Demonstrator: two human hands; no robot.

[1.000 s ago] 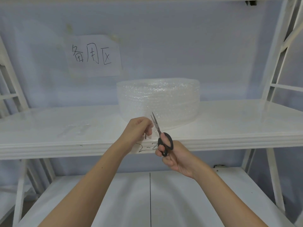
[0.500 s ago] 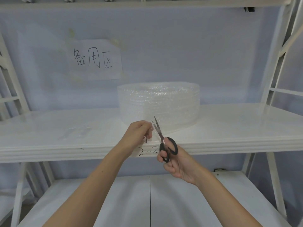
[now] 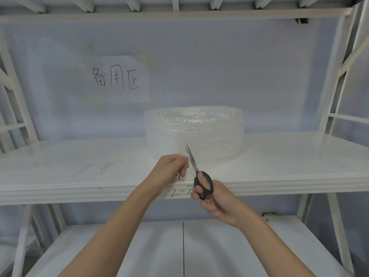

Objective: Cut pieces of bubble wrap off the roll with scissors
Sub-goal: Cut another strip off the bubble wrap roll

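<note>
Sitting on its flat end at the middle of the frame, the bubble wrap roll (image 3: 194, 132) rests on the white shelf (image 3: 279, 168), a little back from the front edge. A loose flap of wrap comes off its lower front toward the person, and the left hand (image 3: 169, 168), just below and left of the roll, pinches that flap between curled fingers held close together. The clear film is hard to trace against the white shelf, so where its free edge ends cannot be told.

Just right of that hand, the scissors (image 3: 196, 172) point up and slightly left, their blades nearly closed and lying against the flap beside the pinching fingers. The right hand (image 3: 217, 200), lower and to the right, holds the black handles with fingers through the loops and drawn fairly near each other.

By the look of it a cut is under way, with the blades part of the way up the flap; the piece does not appear free of the roll yet. Left of centre on the shelf, some faint clear scraps (image 3: 93, 168) may be pieces already cut, though they are too pale to be sure. The roll looks thick, so plenty of cutting remains.

Farther out, a paper sign (image 3: 117, 78) with handwriting hangs on the wall at upper left.
</note>
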